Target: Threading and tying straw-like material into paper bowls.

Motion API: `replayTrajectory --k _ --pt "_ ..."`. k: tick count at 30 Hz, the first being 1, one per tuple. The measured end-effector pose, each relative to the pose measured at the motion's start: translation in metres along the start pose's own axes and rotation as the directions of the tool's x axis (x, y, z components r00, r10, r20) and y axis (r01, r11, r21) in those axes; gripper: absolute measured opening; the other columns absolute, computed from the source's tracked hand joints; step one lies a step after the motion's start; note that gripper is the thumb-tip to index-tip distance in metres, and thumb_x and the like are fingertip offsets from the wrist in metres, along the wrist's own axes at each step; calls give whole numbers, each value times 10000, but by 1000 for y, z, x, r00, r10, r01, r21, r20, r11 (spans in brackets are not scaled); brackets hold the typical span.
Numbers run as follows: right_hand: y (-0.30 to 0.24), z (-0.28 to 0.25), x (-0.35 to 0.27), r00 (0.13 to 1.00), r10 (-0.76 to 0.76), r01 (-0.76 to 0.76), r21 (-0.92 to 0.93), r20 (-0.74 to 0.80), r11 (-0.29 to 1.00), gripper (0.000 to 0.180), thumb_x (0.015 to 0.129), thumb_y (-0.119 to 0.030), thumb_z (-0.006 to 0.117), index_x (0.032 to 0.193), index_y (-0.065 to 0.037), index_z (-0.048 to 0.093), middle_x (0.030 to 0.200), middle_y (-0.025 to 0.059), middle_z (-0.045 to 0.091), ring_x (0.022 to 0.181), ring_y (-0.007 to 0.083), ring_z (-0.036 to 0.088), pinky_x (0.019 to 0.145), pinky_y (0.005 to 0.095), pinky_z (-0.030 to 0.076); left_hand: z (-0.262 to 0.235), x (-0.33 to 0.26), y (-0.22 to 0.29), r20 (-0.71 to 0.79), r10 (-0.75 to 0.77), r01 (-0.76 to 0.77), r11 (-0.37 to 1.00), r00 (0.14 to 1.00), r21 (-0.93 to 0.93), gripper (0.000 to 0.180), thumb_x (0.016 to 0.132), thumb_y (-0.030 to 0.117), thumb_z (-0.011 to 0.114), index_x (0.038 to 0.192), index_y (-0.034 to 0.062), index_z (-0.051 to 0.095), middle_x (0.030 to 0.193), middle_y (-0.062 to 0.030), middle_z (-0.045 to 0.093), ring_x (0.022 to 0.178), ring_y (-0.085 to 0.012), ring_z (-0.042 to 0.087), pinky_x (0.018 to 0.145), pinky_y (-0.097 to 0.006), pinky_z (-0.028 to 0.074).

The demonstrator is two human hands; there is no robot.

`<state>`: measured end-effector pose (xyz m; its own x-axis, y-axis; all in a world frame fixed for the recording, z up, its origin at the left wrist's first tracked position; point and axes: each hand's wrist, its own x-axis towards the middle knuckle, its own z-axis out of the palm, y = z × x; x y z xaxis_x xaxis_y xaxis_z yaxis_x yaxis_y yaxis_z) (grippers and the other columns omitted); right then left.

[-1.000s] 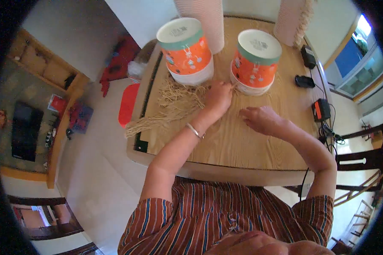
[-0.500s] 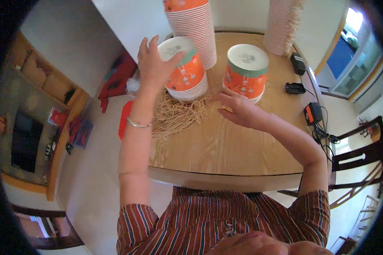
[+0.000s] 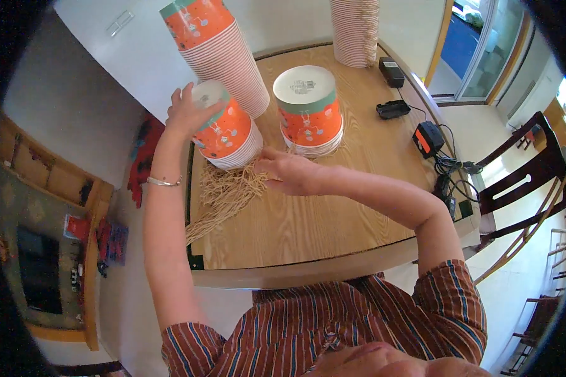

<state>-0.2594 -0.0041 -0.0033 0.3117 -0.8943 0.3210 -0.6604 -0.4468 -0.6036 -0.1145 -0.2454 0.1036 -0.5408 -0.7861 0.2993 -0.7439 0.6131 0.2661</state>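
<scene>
A short stack of upside-down paper tubs (image 3: pixel 226 133), orange with a green band and a whitish base, stands tilted at the left of the table. At its top left is my left hand (image 3: pixel 185 114), fingers spread and thumb lying across the base. My right hand (image 3: pixel 294 173) is at the stack's lower right rim, fingers stretched toward it and thumb apart; whether the fingertips touch it is unclear. Under and in front of the stack lies a bundle of tan strings (image 3: pixel 227 196). A second short stack of upside-down tubs (image 3: pixel 309 119) stands to the right.
A tall leaning stack of tubs (image 3: pixel 223 63) rises behind the left one. Another tall stack (image 3: pixel 355 31) stands at the back. Black adapters (image 3: pixel 391 72), a charger (image 3: pixel 429 139) and tangled cables (image 3: pixel 449 164) line the table's right edge. A dark wooden chair (image 3: pixel 534 163) is at the right.
My view has turned, so the table things appear farther left and tilted. My right hand has come closer to the left stack's lower rim. My left hand stays at that stack's top.
</scene>
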Motion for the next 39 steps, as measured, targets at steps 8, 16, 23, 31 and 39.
replayTrajectory --k 8,16,23,31,39 --pt "16 25 -10 996 -77 75 -50 -37 996 409 858 -152 625 1232 -50 491 1292 204 459 1171 404 511 957 457 478 -1 -11 -5 -80 77 -77 997 994 -3 1152 595 673 771 1452 37 336 1456 -263 311 1296 -447 401 1070 -492 363" --pt "5 15 -31 999 53 -53 51 10 997 334 848 -81 639 1167 -44 546 1212 166 501 1101 355 555 904 421 503 -26 -10 23 -97 33 -25 996 995 82 1169 559 711 750 1451 62 362 1440 -205 356 1261 -445 431 1024 -513 412" --pt "10 28 -27 999 52 -52 69 -6 996 323 854 -73 635 1163 -44 548 1165 152 506 1022 333 588 829 395 524 -70 4 6 -160 93 -75 991 983 111 1193 533 741 744 1438 51 386 1437 -213 358 1271 -441 425 1028 -485 419" --pt "2 18 -26 992 104 -91 170 -71 981 295 855 -119 647 1119 -38 544 1134 197 564 1084 371 574 834 431 533 -173 -46 24 -327 278 -350 919 903 -184 845 788 527 714 1354 -45 455 1367 -184 496 1258 -280 486 1041 -428 413" --pt "-6 -43 -25 851 136 78 379 -507 922 435 917 -144 626 1312 -66 460 1162 67 559 1054 179 577 914 318 488 -71 -188 46 -71 11 -72 82 997 -994 740 931 631 427 1471 132 347 1494 -74 395 1380 -244 370 1127 -478 314"
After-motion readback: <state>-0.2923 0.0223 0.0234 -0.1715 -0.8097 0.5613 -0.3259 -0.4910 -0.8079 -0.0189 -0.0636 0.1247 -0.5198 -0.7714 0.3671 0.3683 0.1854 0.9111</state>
